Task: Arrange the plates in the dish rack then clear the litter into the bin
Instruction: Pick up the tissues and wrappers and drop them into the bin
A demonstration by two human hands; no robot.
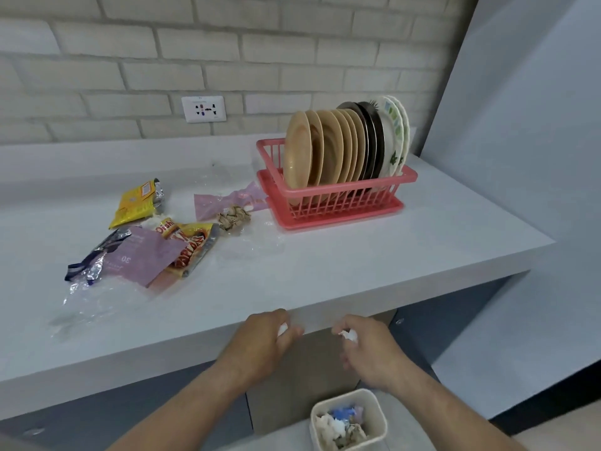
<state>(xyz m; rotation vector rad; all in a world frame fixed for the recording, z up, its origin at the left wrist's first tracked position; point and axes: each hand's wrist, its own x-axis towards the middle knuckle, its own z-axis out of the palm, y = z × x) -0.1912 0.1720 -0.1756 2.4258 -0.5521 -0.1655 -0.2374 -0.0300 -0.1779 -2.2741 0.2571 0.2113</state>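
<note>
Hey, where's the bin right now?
In the head view, at the bottom edge right of centre, the bin sits below the counter, under the right hand. That hand and the left hand each pinch a white scrap.

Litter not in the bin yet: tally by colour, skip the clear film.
Yellow foil snack packets: 2
Lilac paper wrappers: 2
Silver-blue foil wrapper: 1
Crumpled brown paper wad: 1
White paper scraps, one pinched in left hand, one in right hand: 2
Total: 8
</note>
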